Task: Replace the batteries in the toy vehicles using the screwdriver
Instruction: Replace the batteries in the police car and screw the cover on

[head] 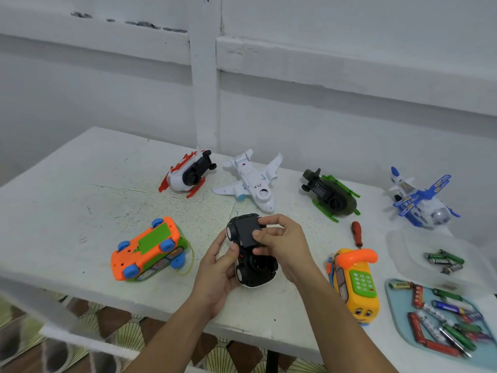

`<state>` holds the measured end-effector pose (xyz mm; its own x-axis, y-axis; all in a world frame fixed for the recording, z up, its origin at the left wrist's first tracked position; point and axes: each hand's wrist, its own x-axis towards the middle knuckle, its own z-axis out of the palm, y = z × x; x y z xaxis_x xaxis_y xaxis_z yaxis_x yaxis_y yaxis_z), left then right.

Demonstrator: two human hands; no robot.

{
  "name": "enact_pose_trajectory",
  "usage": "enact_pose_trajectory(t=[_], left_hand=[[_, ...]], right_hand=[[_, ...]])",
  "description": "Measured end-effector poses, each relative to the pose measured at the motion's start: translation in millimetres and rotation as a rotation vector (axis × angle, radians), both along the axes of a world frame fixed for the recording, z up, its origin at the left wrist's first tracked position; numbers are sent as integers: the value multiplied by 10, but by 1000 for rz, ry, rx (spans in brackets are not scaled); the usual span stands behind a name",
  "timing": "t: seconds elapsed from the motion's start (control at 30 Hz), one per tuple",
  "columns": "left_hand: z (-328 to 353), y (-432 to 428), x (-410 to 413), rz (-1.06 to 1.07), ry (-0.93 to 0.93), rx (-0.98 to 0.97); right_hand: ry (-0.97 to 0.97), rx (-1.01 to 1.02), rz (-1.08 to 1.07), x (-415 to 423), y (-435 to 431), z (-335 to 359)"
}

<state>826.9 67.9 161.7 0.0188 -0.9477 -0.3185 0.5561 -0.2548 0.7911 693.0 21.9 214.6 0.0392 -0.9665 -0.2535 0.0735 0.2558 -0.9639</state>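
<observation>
Left grip (pixel 215 275) around upturned black car (pixel 258 267), right grip (pixel 287 243) tight on its battery cover (pixel 246 231); orange bus (pixel 148 249) left, screwdriver (pixel 357 234) right.

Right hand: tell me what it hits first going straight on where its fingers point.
The dark cover of the black toy car, which the right hand pinches now; beyond, probably the orange toy bus.

One wide-angle view from a camera worn on the person's head, facing forward and down. Closest to the lens, at centre, the left hand (pixel 217 267) and right hand (pixel 282 238) hold an upturned black-and-white plastic toy car (pixel 255 267). A worn white-painted table (pixel 80 211) fills the middle distance. A white panelled wall (pixel 349 117) spans the top. A pale teal tray of batteries (pixel 387 288) is cut off at the right edge, and patterned floor (pixel 121 332) shows lower left.
</observation>
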Motion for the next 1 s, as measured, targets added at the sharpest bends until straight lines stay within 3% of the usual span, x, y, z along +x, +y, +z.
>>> enact_pose_trajectory(t=[0.33,0.63,1.0], left_hand=[[14,-2,-14,11,-21,3],[15,-11,-19,4,-56,-9],[20,-14,-28,-7,-80,-2]], right_hand=[[29,-3,-54,23,-7,4],[187,28,-73,42,-66,24],[101,242,24,27,-151,208]])
